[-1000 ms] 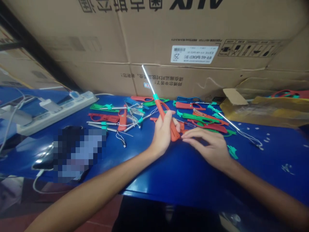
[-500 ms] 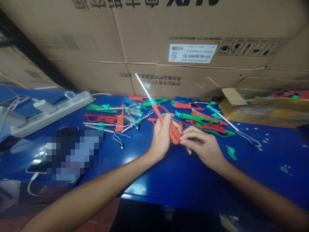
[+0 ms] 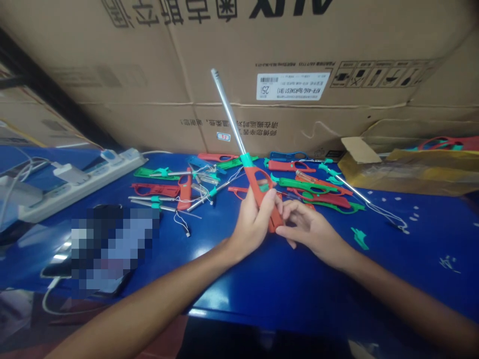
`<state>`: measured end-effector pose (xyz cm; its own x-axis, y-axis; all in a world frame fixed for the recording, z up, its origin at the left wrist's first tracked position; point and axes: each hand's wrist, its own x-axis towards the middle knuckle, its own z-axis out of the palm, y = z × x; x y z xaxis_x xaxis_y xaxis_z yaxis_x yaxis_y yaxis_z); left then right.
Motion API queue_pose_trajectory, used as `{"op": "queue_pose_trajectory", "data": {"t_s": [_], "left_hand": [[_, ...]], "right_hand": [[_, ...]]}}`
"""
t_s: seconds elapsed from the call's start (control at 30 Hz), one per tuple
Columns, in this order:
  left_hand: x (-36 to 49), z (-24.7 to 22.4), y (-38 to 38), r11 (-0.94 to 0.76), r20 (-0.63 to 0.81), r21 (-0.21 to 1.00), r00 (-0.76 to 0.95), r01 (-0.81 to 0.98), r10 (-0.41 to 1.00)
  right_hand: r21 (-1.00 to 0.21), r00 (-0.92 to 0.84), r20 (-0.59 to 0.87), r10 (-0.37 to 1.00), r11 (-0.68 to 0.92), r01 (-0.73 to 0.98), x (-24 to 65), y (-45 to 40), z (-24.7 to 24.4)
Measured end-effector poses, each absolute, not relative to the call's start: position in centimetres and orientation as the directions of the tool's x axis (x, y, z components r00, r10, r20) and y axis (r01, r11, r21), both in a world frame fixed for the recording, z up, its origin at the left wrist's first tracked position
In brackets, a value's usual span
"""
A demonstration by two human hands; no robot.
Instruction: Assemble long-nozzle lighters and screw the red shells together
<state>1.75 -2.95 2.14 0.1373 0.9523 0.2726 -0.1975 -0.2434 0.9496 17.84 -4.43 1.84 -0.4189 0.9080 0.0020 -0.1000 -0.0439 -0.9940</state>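
Note:
An orange lighter (image 3: 256, 184) with a long metal rod and a teal collar is held up over the blue table, its rod pointing up and slightly left. My left hand (image 3: 252, 219) is wrapped round its handle, thumb along the front. At the handle's lower end, my right hand (image 3: 312, 229) touches it with bent fingers; whether those fingers grip it is hard to make out. Behind the hands lie red, green and blue handle shells, such as a green shell (image 3: 309, 185), and metal rods with teal parts and wires (image 3: 350, 185).
A white power strip (image 3: 86, 184) with plugs runs along the left, near dark, partly pixelated phones (image 3: 112, 254). A large cardboard box (image 3: 209, 60) stands behind the blue table (image 3: 232, 279). An open taped carton (image 3: 411, 172) with parts sits at right, near a loose teal piece (image 3: 359, 239).
The lighter has been raised and turned, so its rod reaches higher and more of its trigger loop shows. My right fingers have curled closer around the handle's lower end. The view has shifted slightly.

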Motion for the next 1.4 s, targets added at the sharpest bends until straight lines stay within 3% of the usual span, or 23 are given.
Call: {"op": "queue_pose_trajectory", "data": {"t_s": [0.2,0.27,0.33,0.4,0.47,0.53,0.6,0.67,0.73,0.8,0.93,1.03,1.13,1.27,1.4], "left_hand": [[1.9,2.3,-3.1,-0.209,0.252,0.947,0.157,-0.245,0.955],[2.0,2.4,-3.2,-0.179,0.240,0.941,0.191,-0.288,0.952],[2.1,2.5,-3.3,-0.152,0.233,0.935,0.232,-0.321,0.945],[2.1,2.7,-3.4,-0.143,0.231,0.931,0.237,-0.337,0.943],[2.1,2.8,-3.2,-0.144,0.227,0.928,0.215,-0.343,0.950],[2.0,3.0,-3.0,-0.117,0.194,0.933,0.202,-0.341,0.960],[2.0,3.1,-2.8,-0.067,0.142,0.938,0.199,-0.340,0.970],[2.1,3.1,-2.6,-0.025,0.095,0.941,0.195,-0.336,0.976],[2.1,3.0,-2.5,-0.007,0.077,0.943,0.198,-0.334,0.977],[2.2,2.8,-2.5,-0.003,0.076,0.944,0.207,-0.331,0.975],[2.4,2.4,-2.4,-0.002,0.079,0.944,0.223,-0.329,0.972],[2.5,2.2,-2.4,0.007,0.070,0.947,0.228,-0.320,0.971],[2.4,2.2,-2.4,0.014,0.062,0.947,0.224,-0.321,0.973],[2.3,2.3,-2.3,-0.003,0.074,0.945,0.205,-0.328,0.976],[2.3,2.3,-2.3,0.027,0.047,0.949,0.225,-0.314,0.973]], "right_hand": [[-0.981,-0.473,-0.057,0.879,-0.138,-0.137,17.5,-4.5,1.4],[-0.995,-0.483,-0.044,0.875,-0.083,-0.061,17.5,-4.7,1.6],[-0.985,-0.515,0.021,0.857,0.106,0.136,18.1,-4.7,2.3],[-0.817,-0.590,0.131,0.797,0.424,0.391,19.4,-4.3,3.4],[-0.518,-0.652,0.227,0.724,0.657,0.549,21.9,-3.3,4.7],[-0.339,-0.584,0.295,0.757,0.654,0.676,25.3,-1.7,5.7],[-0.247,-0.493,0.286,0.822,0.560,0.791,29.4,0.1,6.4],[-0.279,-0.486,0.212,0.848,0.529,0.801,33.3,1.4,6.6],[-0.398,-0.552,0.018,0.833,0.513,0.761,36.5,2.0,6.5],[-0.478,-0.573,-0.080,0.816,0.473,0.740,38.4,1.9,6.3],[-0.560,-0.606,-0.170,0.777,0.430,0.708,39.5,1.1,5.5],[-0.554,-0.565,-0.205,0.799,0.381,0.740,38.9,1.2,5.1],[-0.492,-0.547,-0.066,0.834,0.450,0.746,36.5,1.5,5.0],[-0.277,-0.437,0.342,0.832,0.533,0.799,30.2,1.1,4.4],[0.058,-0.576,0.399,0.713,0.608,0.792,24.5,0.2,2.7]]}}
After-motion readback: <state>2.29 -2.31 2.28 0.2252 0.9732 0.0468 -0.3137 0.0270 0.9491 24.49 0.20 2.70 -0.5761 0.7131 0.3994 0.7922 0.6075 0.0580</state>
